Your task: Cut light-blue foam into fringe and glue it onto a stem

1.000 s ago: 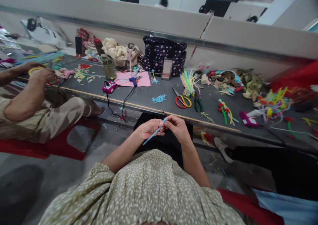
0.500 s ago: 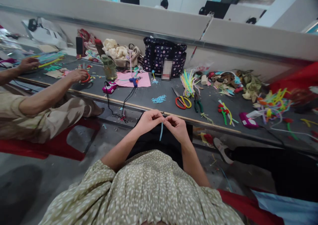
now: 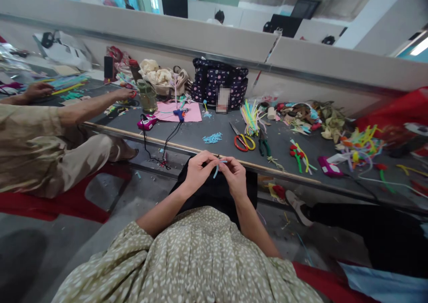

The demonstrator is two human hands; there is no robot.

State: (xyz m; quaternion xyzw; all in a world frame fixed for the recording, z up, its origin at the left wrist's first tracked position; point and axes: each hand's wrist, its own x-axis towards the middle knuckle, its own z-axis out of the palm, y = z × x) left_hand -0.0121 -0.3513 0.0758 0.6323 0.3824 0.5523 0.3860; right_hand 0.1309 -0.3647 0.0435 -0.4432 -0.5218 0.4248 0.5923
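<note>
Between the fingertips of my left hand and my right hand is a light blue pipe cleaner. It is bent, with one end hanging down and a short part pointing right. Both hands are closed in a pinch just off the table's front edge, above my lap. Beyond them on the dark table lies a small pile of short blue pieces. Red-and-yellow-handled scissors and green-handled pliers lie to its right.
A bundle of pipe cleaners lies behind the scissors. A glue gun rests on pink paper, near a green bottle and a dotted bag. A co-worker's arm reaches over the table at left.
The pipe cleaner, hanging straight before, is now bent, with a part pointing right. My hands remain close together. The co-worker's near hand has moved right and away along the table.
</note>
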